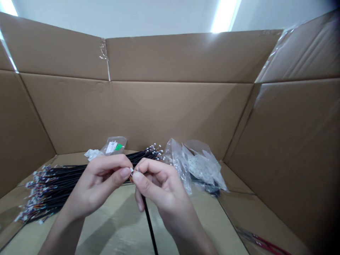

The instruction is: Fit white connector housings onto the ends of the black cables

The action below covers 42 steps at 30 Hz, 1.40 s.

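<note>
My left hand pinches a small white connector between thumb and forefinger. Close against it, my right hand is closed on the thin wires at the end of a black cable. The cable runs down from the right hand towards me and out of the lower edge of the view. My fingertips partly hide the wires where they meet the connector. Behind my left hand lies a large bundle of black cables with white connectors and coloured wires at their ends.
Cardboard walls stand around the work surface. Clear plastic bags with small white parts lie at the back right. A clear bag with a label sits at the back left. A red-handled tool lies at the lower right.
</note>
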Motion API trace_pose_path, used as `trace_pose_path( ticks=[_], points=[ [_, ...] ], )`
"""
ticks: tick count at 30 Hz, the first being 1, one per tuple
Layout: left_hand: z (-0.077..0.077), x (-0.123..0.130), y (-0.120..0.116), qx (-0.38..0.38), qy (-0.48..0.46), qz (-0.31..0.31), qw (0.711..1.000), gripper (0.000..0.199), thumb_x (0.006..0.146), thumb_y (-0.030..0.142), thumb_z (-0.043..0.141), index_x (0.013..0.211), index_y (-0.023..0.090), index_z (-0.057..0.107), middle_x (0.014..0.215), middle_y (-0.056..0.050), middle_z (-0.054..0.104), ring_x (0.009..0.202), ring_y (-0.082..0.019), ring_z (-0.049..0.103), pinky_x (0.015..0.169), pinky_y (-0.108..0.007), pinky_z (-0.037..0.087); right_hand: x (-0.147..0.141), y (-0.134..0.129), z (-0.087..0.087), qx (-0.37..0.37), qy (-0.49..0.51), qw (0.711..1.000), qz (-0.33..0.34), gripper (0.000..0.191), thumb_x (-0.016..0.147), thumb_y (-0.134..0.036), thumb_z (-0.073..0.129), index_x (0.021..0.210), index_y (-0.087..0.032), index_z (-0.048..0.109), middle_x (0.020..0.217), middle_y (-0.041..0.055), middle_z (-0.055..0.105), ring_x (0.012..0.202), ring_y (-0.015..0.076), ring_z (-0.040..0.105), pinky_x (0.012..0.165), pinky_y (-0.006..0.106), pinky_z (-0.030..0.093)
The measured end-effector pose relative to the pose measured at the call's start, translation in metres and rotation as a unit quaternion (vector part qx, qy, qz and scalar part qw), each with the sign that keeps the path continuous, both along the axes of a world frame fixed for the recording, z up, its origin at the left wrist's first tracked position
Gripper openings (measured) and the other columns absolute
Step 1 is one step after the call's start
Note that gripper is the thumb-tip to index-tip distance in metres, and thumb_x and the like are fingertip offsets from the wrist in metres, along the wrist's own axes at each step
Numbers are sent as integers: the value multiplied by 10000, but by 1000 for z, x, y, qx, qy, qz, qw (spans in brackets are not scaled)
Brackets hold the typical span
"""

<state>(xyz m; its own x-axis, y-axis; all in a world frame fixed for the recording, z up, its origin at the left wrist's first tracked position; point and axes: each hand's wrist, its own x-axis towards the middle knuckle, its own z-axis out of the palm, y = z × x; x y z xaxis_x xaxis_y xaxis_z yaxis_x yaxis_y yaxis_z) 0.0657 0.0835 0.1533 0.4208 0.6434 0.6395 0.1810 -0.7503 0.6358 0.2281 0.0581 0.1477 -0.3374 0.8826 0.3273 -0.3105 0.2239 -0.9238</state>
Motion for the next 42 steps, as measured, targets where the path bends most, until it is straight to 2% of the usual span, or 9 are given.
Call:
trace_pose_path(
  ticks=[5,12,15,18,21,28,32,39,42],
  points=[
    [4,-2,0,22,43,12,999,386,940,304,509,610,114,572,510,17,412,492,-26,358,442,-118,277,0,-3,2,-9,-29,999,-27,187,844,-286,622,726,-159,551,516,-52,483,459,64,436,467,190,336],
    [7,-9,0,-18,80,1,997,401,932,319,506,599,104,565,520,5,431,505,-34,369,452,-125,294,-4,-4,2,-9,-38,999,-24,162,824,-234,625,709,-150,548,513,-54,475,456,54,435,452,174,350],
    [5,-6,-1,-53,47,-14,997,403,932,341,517,609,102,554,527,11,408,507,-29,352,448,-123,274,-5,-2,1,25,-18,998,-48,189,839,-247,627,698,-147,552,559,-49,482,455,47,454,445,172,357],
    [-1,0,-1,-99,-32,-10,994,403,946,386,505,660,106,542,554,21,375,505,-22,330,448,-119,269,-6,0,1,64,12,994,-94,215,859,-268,630,694,-144,570,645,-33,510,473,41,487,459,174,407],
    [-7,6,-2,-129,-82,-13,988,374,949,391,508,710,109,561,590,22,382,508,-15,330,445,-114,266,-5,0,0,81,17,989,-123,156,844,-257,664,745,-148,614,717,-12,550,509,47,506,472,181,439],
    [-5,11,-5,-55,-81,29,995,348,954,328,503,695,107,573,581,19,404,512,-12,349,449,-113,269,-4,-2,1,104,-27,976,-188,107,825,-257,686,771,-166,672,887,52,560,721,123,553,460,182,466],
    [-4,12,-4,-37,-76,25,996,318,958,297,495,715,115,590,592,19,428,522,-14,372,452,-109,277,-4,-3,0,96,-22,982,-161,138,873,-281,643,809,-158,640,910,39,549,679,88,535,503,172,495],
    [-8,12,-5,-25,-89,-1,996,294,960,277,497,727,120,584,606,19,462,535,-12,383,475,-104,293,-7,-3,-4,24,72,996,-45,183,888,-326,649,836,-151,634,832,16,510,711,91,506,564,166,531],
    [-9,14,-5,-19,-94,13,995,293,960,280,497,736,116,591,618,9,486,547,-20,397,481,-111,302,-9,-3,-4,27,67,996,-44,197,901,-341,631,844,-153,627,822,16,506,708,94,498,567,169,525]
  ],
)
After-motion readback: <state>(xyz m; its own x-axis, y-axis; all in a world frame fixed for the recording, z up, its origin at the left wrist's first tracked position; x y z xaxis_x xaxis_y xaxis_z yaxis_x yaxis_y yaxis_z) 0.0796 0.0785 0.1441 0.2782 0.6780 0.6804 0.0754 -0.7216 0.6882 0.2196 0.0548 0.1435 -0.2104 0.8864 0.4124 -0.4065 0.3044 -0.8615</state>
